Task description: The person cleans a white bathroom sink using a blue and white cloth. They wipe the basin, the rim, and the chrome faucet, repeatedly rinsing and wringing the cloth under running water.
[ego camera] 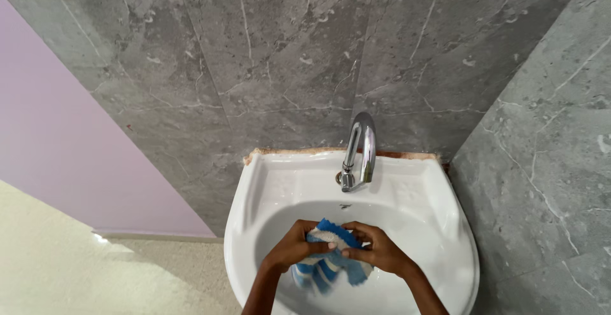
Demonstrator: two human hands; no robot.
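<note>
A: How are the hands set?

B: Both are closed on one cloth [331, 251]. The left hand [294, 246] has its fingers curled round the cloth's left side; the right hand [375, 249] pinches the right side from above, fingers bent over the top edge. The knuckles face up, the two forearms come in from the bottom edge and meet at the cloth.

A: And the cloth itself?

B: Blue with white stripes, bunched up between the hands, its loose end hanging down below them. It sits over the bowl of a white basin [254, 188], near the front.

A: Around that?

B: A chrome tap [360, 149] curves over the basin's back rim. Grey marbled tiles [286, 48] rise behind.
</note>
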